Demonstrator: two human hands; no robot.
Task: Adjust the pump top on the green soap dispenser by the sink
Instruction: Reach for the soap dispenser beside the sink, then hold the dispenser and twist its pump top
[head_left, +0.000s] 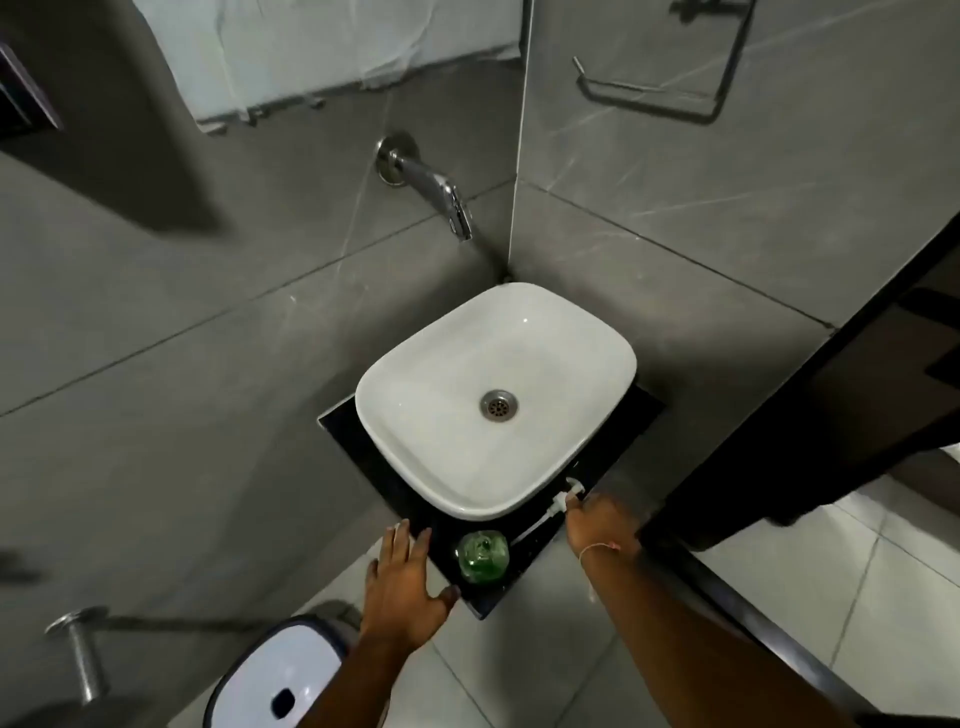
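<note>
The green soap dispenser bottle (482, 554) stands on the black counter (363, 457) just in front of the white sink (415, 415), with its neck uncovered. The white pump top (566, 496) is out of the bottle, and its thin tube slants down toward the bottle's right side. My right hand (600, 525) grips the pump head at the sink's front right corner. To the left of the bottle, my left hand (405, 587) rests flat with fingers spread on the counter's front edge, touching nothing else.
A chrome wall tap (441, 200) juts out above the sink. A white pedal bin (280, 675) stands below my left arm. A dark door frame (779, 441) runs along the right, close to my right arm. A metal holder (670, 93) hangs on the right wall.
</note>
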